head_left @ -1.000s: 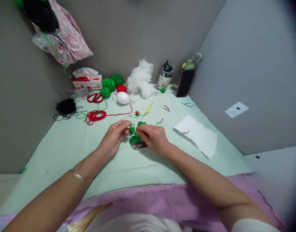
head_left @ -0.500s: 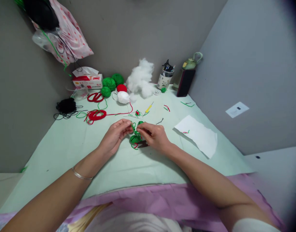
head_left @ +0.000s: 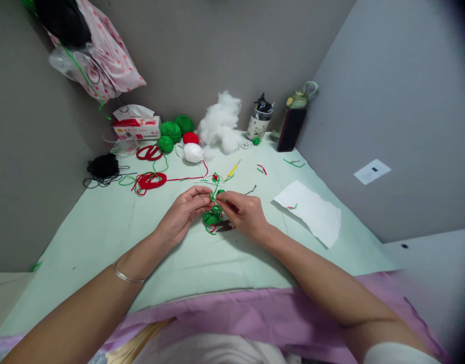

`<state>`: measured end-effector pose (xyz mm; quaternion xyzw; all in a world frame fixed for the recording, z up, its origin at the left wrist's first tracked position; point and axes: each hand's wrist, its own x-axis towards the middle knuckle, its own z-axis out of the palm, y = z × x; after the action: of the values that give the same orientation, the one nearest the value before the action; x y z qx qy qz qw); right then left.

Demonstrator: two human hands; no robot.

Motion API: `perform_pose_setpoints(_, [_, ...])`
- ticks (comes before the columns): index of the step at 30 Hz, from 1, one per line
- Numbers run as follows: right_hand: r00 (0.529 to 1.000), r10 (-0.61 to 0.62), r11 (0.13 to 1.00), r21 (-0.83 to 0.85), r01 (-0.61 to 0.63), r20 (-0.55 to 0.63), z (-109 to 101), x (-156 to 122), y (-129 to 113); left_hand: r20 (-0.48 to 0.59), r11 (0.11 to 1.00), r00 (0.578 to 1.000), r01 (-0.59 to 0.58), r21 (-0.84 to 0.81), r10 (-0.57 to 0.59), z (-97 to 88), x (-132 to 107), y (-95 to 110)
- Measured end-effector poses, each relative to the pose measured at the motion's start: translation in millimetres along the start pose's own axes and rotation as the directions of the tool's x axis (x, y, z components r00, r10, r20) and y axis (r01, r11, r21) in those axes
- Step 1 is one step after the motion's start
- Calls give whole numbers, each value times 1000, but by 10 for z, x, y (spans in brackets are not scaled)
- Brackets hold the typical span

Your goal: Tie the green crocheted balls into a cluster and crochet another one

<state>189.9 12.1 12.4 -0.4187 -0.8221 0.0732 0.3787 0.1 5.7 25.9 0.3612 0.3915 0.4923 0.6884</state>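
My left hand (head_left: 184,212) and my right hand (head_left: 245,212) meet at the middle of the pale green table (head_left: 103,227), fingertips pinched together on a small green knitted piece (head_left: 213,197) with a green yarn strand rising from it. Just below the fingers lies a larger green knitted ball (head_left: 212,219) with a short red yarn tail, resting on the table. Something thin and dark lies under my right hand; I cannot make it out. A thin bracelet circles my left wrist.
At the back stand a tissue box (head_left: 137,129), green yarn balls (head_left: 172,132), a red ball (head_left: 190,138), a white ball (head_left: 193,152), white stuffing (head_left: 222,124), a jar (head_left: 259,124) and a bottle (head_left: 295,119). Red scissors (head_left: 149,152), red yarn (head_left: 151,181), black yarn (head_left: 102,167), white paper (head_left: 312,212).
My hands have drawn closer until the fingertips touch over the small green piece. A green strand now stands up between them.
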Motion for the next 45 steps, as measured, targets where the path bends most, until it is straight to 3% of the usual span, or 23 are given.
perform_pose_setpoints(12, [1000,-23,999,24,22,2,3,-3,-8,-15,998,1000,-26,50,27,9,-6,-10])
perform_pose_setpoints(23, [983,161,951,254,-179,88,-70,45,-71,-11,997,1000,-19,77,20,23,-15,7])
perform_pose_setpoints(26, [952,246,847,437,-302,180,-102,101,-56,6,996,1000,-17,89,17,27,-25,0])
perform_pose_setpoints(30, [851,332,557,643,-525,407,-110,165,0,46,993,999,-27,117,22,34,-26,-20])
perform_pose_setpoints(34, [788,371,346,714,-609,491,-93,195,30,62,985,997,-49,168,39,30,-11,-52])
perform_pose_setpoints(39, [759,435,250,745,-618,484,-100,215,13,68,983,997,-50,176,39,30,-8,-65])
perform_pose_setpoints(45, [791,457,264,787,-558,407,-156,225,-2,77,982,997,-37,184,23,37,-6,-41])
